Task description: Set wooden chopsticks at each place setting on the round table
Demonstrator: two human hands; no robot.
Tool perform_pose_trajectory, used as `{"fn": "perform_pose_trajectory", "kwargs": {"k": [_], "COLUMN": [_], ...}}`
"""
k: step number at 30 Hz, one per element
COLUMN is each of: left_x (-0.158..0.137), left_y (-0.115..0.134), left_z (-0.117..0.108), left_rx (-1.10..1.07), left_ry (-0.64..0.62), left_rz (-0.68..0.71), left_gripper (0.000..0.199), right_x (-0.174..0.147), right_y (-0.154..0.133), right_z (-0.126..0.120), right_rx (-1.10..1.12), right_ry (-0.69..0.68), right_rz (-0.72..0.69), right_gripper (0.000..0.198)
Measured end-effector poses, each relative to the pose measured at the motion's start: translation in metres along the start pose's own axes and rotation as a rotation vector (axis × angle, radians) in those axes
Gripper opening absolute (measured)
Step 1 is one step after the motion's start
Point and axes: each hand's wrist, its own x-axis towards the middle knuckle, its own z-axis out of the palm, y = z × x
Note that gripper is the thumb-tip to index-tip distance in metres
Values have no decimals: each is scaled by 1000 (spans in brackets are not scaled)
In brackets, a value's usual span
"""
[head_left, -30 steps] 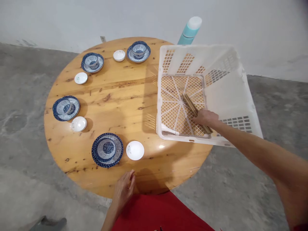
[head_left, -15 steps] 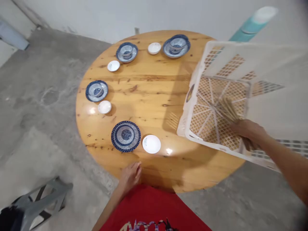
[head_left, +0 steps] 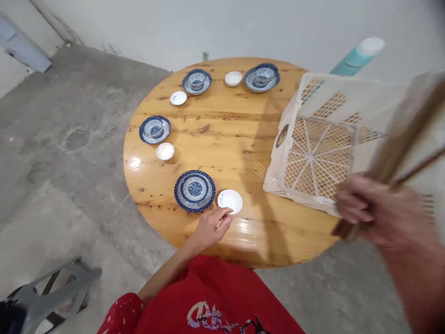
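Observation:
A bundle of wooden chopsticks [head_left: 399, 134] is gripped in my right hand [head_left: 368, 208], raised close to the camera at the right and blurred. One stick splays away from the rest. My left hand [head_left: 213, 227] has loosely bent fingers and holds nothing; its fingertips reach the near rim of a small white dish [head_left: 231, 200]. I cannot tell whether they touch it. Just left of that dish lies a blue-patterned plate with a matching bowl [head_left: 194, 190]. Behind my right hand stands a white plastic crate [head_left: 295, 97] with a lattice bottom, with nothing visible inside.
Around the round wooden table [head_left: 215, 139] sit more blue-patterned settings, at left [head_left: 155, 130], far left [head_left: 197, 82] and back [head_left: 262, 78], each beside a small white dish. A turquoise cylinder [head_left: 352, 60] rises behind the crate. A grey stool [head_left: 57, 292] stands on the floor.
My right hand has lifted the chopsticks out of the crate and brought them up toward the camera. My left hand has moved forward and right, from the table edge to the near white dish.

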Motion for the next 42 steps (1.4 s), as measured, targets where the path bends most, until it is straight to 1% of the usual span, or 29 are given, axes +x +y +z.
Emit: {"fn": "perform_pose_trajectory", "kwargs": {"k": [1, 2, 4, 5, 6, 8, 11, 12, 14, 16, 18, 20, 23, 26, 29, 31, 32, 34, 36, 37, 39, 40, 42], "left_x": [7, 14, 26, 30, 35, 40, 41, 39, 34, 29, 24, 21, 25, 30, 27, 18, 11, -2, -11, -14, -15, -14, -13], "left_y": [9, 17, 32, 37, 41, 45, 46, 45, 41, 36, 29, 23, 18, 16, 15, 13, 12, 9, 5, 2, -3, -6, -11], "left_z": [-3, -5, -7, -8, -10, -13, -22, -25, -29, -32, -31, -28, -25, -29, -34, -34, -34, -31, -27, -25, -22, -23, -26], "left_rx": [-111, -232, -486, -598, -696, -870, -1073, -1104, -1087, -1025, -968, -932, -910, -962, -1020, -998, -971, -911, -885, -893, -945, -979, -1035], "left_ry": [4, -2, -34, -53, -70, -121, -244, -279, -320, -325, -310, -274, -176, -82, -65, -67, -79, -139, -198, -203, -150, -112, -63], "left_rz": [-26, -44, -52, -47, -49, -82, -198, -244, -302, -296, -266, -264, -256, -262, -297, -283, -290, -349, -430, -450, -435, -412, -362], "left_gripper": [33, 35, 43, 47, 51, 59, 69, 70, 67, 62, 57, 55, 55, 59, 60, 58, 57, 53, 52, 51, 52, 53, 54], "right_x": [-19, -35, -60, -68, -75, -84, -91, -92, -94, -95, -96, -97, -105, -118, -131, -135, -136, -134, -133, -132, -133, -133, -130], "right_y": [4, 10, 26, 35, 44, 61, 80, 85, 95, 103, 110, 115, 121, 129, 138, 141, 141, 140, 139, 139, 140, 140, 140], "right_z": [30, 59, 107, 126, 141, 163, 183, 187, 196, 203, 208, 212, 215, 218, 224, 229, 231, 235, 235, 234, 227, 223, 211], "right_rx": [72, 125, 215, 229, 243, 254, 257, 251, 226, 196, 180, 182, 155, 52, -6, -3, -5, -29, -74, -101, -164, -189, -208], "right_ry": [-82, -149, -292, -351, -400, -480, -556, -560, -545, -522, -499, -474, -415, -340, -288, -245, -224, -190, -200, -226, -276, -279, -227], "right_rz": [121, 204, 312, 350, 374, 402, 401, 395, 376, 352, 330, 312, 281, 229, 185, 161, 145, 121, 119, 119, 82, 45, -25], "right_gripper": [63, 60, 64, 65, 66, 68, 66, 64, 60, 59, 60, 60, 62, 64, 63, 63, 64, 67, 71, 72, 72, 70, 66]}}
